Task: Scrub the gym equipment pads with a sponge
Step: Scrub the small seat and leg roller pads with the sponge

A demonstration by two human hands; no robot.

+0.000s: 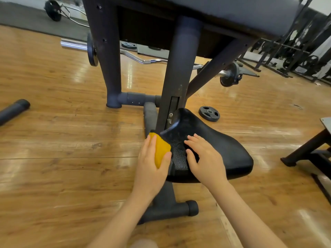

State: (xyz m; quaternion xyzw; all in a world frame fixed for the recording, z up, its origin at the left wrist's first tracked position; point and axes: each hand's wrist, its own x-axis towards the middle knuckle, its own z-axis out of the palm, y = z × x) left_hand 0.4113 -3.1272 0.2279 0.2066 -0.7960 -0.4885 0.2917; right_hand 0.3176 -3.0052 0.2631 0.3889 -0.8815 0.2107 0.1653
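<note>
Two bare forearms reach in from the bottom edge. The left hand grips a yellow sponge, thumb curled over its right side and fingers along its left, and holds it against the left edge of the black seat pad, close to the pad's front corner. The right hand rests flat on the pad just beside the sponge, fingers spread and fairly straight, the fingertips pointing up toward the notch at the pad's narrow end. The strip of pad between the two hands looks wet and pebbled.

Under the pad a dark metal foot with a rounded end cap sits on the glossy wooden floor. The pad's narrow end meets a slanted dark post that rises to the large upper pad filling the top of the view. A second leg of the same bench stands to the left, joined by a crossbar low to the floor.

On the floor to the right of the post lies a small black weight plate. Behind the bench a curl bar loaded with plates lies across the boards. A dark padded roller pokes in at the left edge, and black racks stand at the far right.
</note>
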